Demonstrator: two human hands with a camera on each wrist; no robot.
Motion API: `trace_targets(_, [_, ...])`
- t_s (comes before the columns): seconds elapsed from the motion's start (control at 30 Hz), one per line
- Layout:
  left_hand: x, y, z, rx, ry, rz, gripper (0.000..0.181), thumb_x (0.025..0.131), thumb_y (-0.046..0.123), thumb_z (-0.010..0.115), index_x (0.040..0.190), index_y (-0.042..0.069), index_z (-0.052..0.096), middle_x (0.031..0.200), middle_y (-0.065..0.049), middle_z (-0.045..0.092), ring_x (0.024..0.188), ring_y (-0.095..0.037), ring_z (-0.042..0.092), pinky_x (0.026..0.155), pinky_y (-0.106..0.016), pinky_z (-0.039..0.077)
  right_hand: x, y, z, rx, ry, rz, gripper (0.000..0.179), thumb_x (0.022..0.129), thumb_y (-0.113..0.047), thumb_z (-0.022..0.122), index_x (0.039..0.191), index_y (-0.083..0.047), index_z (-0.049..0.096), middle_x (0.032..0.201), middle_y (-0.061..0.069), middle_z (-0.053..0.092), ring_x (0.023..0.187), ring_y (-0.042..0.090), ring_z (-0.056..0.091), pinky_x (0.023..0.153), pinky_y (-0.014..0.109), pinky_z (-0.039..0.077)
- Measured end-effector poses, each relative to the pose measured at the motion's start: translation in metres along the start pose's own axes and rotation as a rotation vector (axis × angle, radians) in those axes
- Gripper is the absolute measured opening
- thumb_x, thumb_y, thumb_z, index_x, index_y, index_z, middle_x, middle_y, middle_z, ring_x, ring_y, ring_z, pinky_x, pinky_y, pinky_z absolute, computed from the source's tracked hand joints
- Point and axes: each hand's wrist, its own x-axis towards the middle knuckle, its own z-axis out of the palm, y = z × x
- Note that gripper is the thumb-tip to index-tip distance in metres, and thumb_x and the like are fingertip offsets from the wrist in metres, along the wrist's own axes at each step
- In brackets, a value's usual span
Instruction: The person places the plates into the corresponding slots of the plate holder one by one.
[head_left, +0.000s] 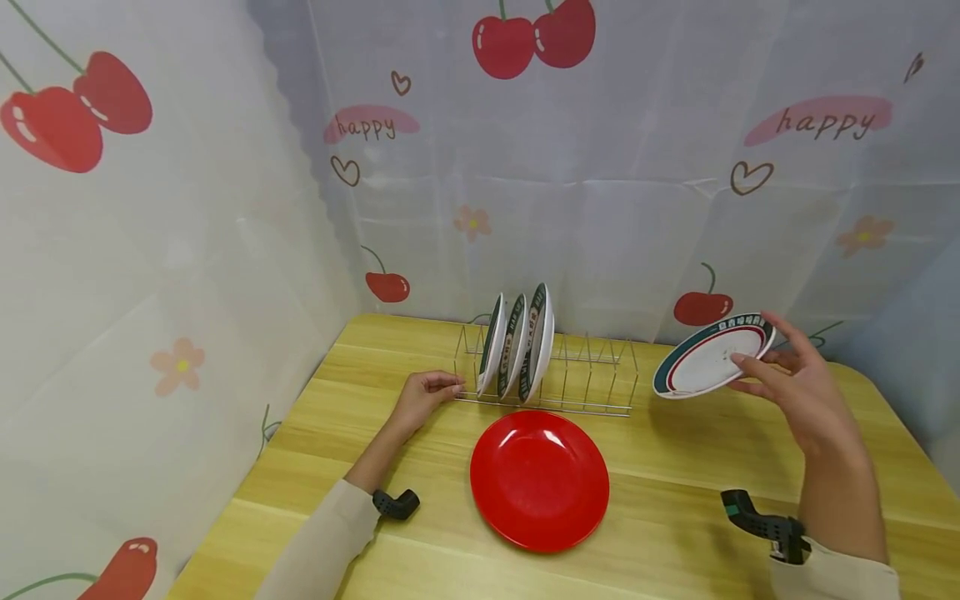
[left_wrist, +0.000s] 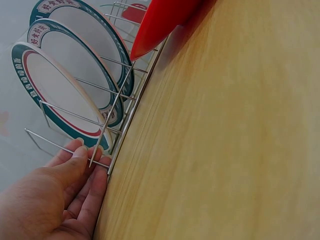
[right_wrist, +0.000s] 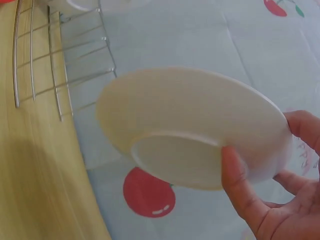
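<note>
White round plate with a green patterned rim and red inner ring [head_left: 708,367]: off the bench, tilted, right of the rack. Right hand [head_left: 806,400] has it, fingers gripping its right edge, so that stretch of rim is covered. Right wrist view gives only its plain white underside. Rim lettering too small to read in head view.

Silver wire dish rack [head_left: 585,408] stands at the far side of the pale wood-grain bench [head_left: 660,533]; right wrist view crops it. Left hand [head_left: 423,400] pinches the rack's near left end, clearer in left wrist view.

Three white plates with green rims [head_left: 513,346] stand on edge in the left slots, faces partly hiding each other. Glossy red round plate [head_left: 540,482] is just near of the rack, can't tell if touching. Left wrist view cuts it off. Beige sleeves [head_left: 322,537] run out of head view.
</note>
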Motion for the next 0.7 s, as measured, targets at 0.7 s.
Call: trace_targets(0.7, [-0.002,0.002,0.002,0.012,0.015,0.006,0.017,0.092,0.006,0.074,0.107,-0.002,0.076,0.106,-0.015,0.076,0.092,-0.02,0.074,0.082,-0.03,0.061,-0.001,-0.016,0.069,0.073,-0.035,-0.292,0.083,0.09,0.019,0.062,0.16,-0.015,0.033,0.131,0.014,0.05,0.104,0.012,0.068,0.078,0.02,0.059])
